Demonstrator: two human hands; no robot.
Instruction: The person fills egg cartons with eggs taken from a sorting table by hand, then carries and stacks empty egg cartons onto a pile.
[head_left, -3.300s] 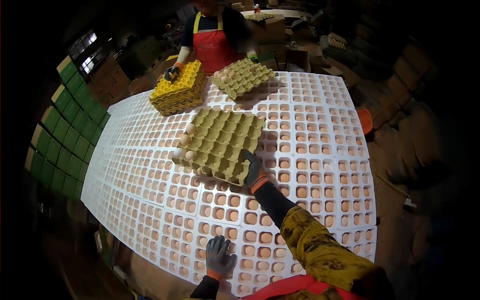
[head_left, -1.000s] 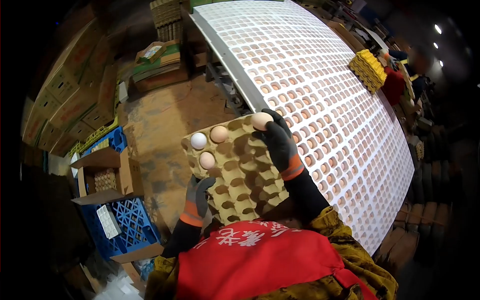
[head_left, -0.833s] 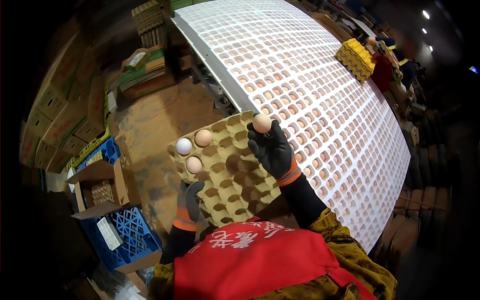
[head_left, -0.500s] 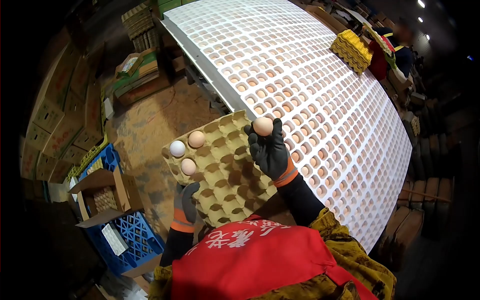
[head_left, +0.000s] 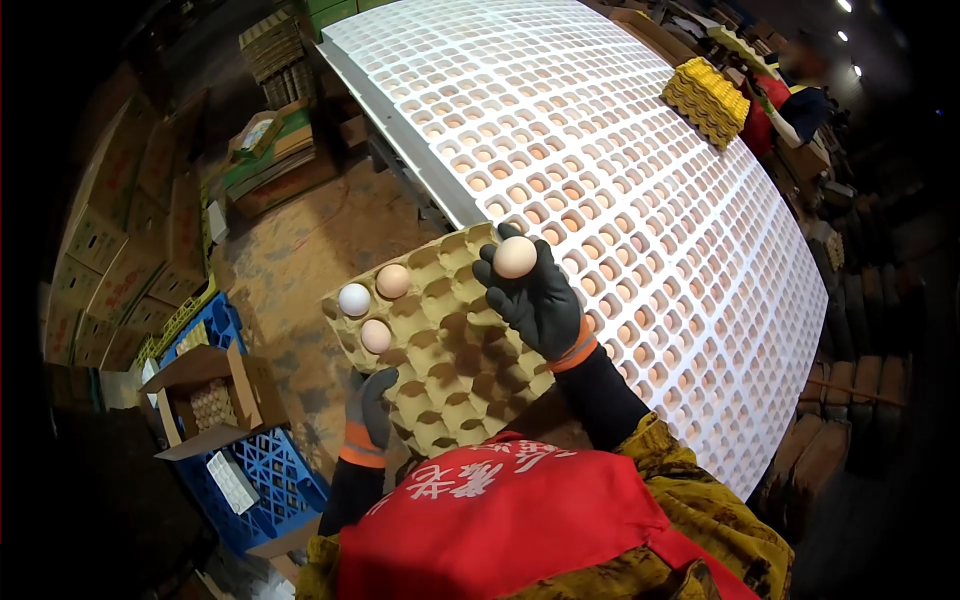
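Observation:
My gloved right hand (head_left: 540, 300) is closed around a light-brown egg (head_left: 515, 257), raised above the far right corner of a beige egg tray (head_left: 440, 370). My left hand (head_left: 373, 408), gloved too, grips the tray's left edge, with its fingers partly hidden underneath. One white egg (head_left: 354, 299) and two brown eggs (head_left: 393, 281) sit in the tray's far left cups. Beyond my right hand lies a broad, brightly lit white grid (head_left: 600, 200) whose pockets hold many brown eggs.
A stack of yellow egg trays (head_left: 706, 102) rests on the grid's far right side, beside another person (head_left: 790, 105). At left, an open carton (head_left: 212, 400) of eggs stands on a blue pallet (head_left: 270, 480). Stacked boxes (head_left: 125, 260) line the left side.
My right hand has drawn slightly left and toward the tray with the egg. The tray and my left hand have barely moved. The other person's arm has shifted.

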